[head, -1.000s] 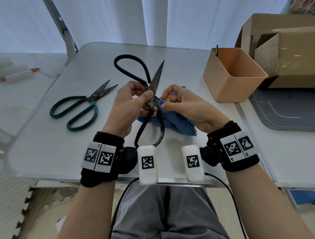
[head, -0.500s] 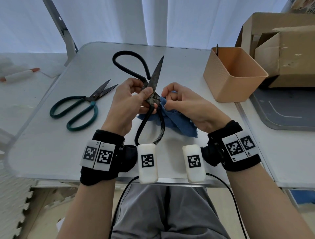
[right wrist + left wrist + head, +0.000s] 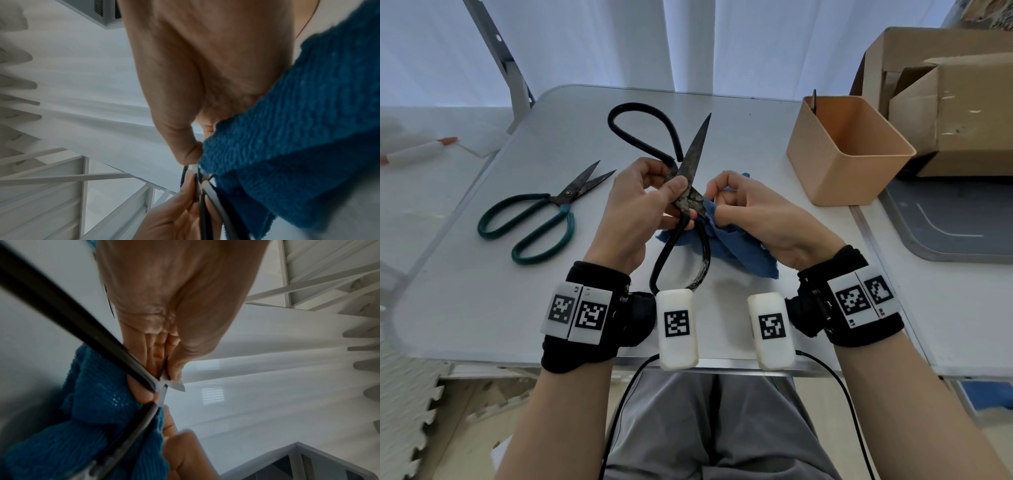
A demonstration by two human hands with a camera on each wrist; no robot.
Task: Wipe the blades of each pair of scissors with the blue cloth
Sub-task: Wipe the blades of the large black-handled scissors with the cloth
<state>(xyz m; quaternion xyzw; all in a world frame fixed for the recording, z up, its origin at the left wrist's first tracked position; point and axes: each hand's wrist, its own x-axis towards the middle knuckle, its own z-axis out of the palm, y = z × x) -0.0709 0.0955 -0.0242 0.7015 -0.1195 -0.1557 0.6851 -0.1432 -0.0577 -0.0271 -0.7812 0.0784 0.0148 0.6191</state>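
Observation:
Large black iron scissors are held above the table, one blade pointing up and away, one loop handle toward me and the other behind my left hand. My left hand pinches them near the pivot. Just to the right, my right hand grips the blue cloth with curled fingers against the pivot; the cloth hangs down from it. Green-handled scissors lie on the table to the left, blades slightly apart.
An orange plastic bin stands at the table's right edge, cardboard boxes behind it. A grey tray lies on the neighbouring surface to the right. The white table has bare room at front left.
The black scissors were lifted a little and turned, their far loop handle swinging left. My right hand with the cloth stayed at the pivot. The green scissors did not move.

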